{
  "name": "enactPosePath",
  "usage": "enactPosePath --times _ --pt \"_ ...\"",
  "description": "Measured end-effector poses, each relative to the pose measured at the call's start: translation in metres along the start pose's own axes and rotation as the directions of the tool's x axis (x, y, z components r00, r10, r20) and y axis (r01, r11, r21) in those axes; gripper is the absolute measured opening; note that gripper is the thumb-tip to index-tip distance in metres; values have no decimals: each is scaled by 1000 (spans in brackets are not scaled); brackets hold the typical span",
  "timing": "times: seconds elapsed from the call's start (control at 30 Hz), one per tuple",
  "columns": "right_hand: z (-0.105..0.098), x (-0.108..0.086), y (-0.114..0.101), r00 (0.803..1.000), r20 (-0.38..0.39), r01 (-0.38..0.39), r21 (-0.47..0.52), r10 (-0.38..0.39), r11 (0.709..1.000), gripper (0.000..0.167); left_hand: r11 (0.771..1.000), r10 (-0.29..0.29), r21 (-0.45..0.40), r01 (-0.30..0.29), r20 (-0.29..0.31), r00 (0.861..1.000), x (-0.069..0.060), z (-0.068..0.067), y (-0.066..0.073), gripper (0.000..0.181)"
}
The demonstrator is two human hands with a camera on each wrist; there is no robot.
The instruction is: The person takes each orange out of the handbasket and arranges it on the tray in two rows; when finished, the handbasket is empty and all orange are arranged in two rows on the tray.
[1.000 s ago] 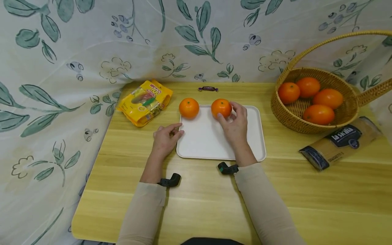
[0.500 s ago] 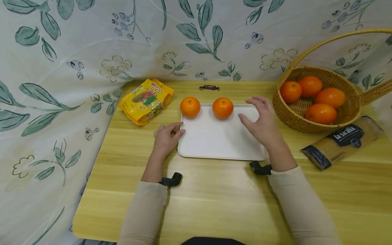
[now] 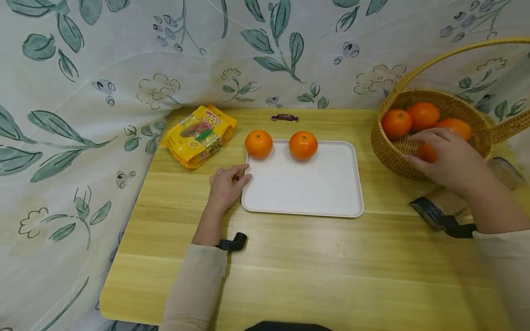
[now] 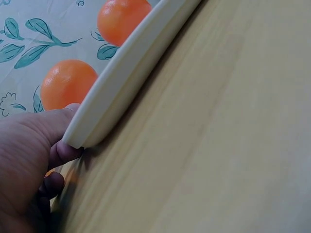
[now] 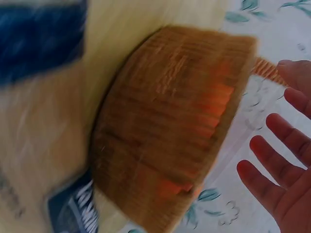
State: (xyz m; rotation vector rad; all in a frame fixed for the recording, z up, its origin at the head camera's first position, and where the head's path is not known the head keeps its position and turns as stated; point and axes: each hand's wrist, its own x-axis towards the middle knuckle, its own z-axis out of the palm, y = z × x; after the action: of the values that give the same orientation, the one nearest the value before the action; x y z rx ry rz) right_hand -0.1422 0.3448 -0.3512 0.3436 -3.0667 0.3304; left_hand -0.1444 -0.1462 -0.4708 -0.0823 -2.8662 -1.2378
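My left hand (image 3: 225, 187) pinches the left edge of the white tray (image 3: 302, 191); in the left wrist view thumb and finger lie either side of its rim (image 4: 90, 121). Two oranges sit along the tray's far side, the left orange (image 3: 258, 144) at the corner and the right orange (image 3: 303, 145) nearer the middle. My right hand (image 3: 451, 156) hovers over the wicker basket (image 3: 387, 154), fingers spread in the right wrist view and holding nothing. Below it, one orange (image 3: 427, 152) is partly hidden; several more, including an orange (image 3: 396, 123), lie in the basket.
A yellow candy bag (image 3: 199, 135) lies left of the tray, and a purple wrapped candy (image 3: 285, 117) behind it. A spaghetti pack (image 3: 445, 200) lies in front of the basket, partly under my right arm. The basket's tall handle (image 3: 439, 57) arches above it.
My right hand has let go of the right orange, leaving it on the tray, and has moved right to above the basket. My left hand has stayed at the tray's edge.
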Motion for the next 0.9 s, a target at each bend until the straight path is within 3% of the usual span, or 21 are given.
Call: enactPosePath --times 0.13,0.23,0.33,0.4,0.7,0.9 --pt "-5 -2 38 1000 18 -7 -69 9 998 46 1000 3 -6 -3 1 1000 0 0 -2 35" --pt "-5 -3 61 997 52 -60 -83 64 995 53 1000 -4 -10 4 1 1000 0 2 -3 35" --pt "-6 -5 75 986 95 -123 -107 133 987 64 1000 -16 -10 16 8 1000 0 3 -3 35" --pt "-5 -5 82 985 112 -120 -120 134 985 71 1000 -21 -7 21 11 1000 0 3 -2 35" --pt "0 6 96 985 171 4 -143 21 990 80 1000 -21 -11 21 6 1000 0 1 -1 34" --pt "9 12 97 991 77 116 -27 -113 993 68 1000 -20 -10 20 5 1000 1 2 -1 34"
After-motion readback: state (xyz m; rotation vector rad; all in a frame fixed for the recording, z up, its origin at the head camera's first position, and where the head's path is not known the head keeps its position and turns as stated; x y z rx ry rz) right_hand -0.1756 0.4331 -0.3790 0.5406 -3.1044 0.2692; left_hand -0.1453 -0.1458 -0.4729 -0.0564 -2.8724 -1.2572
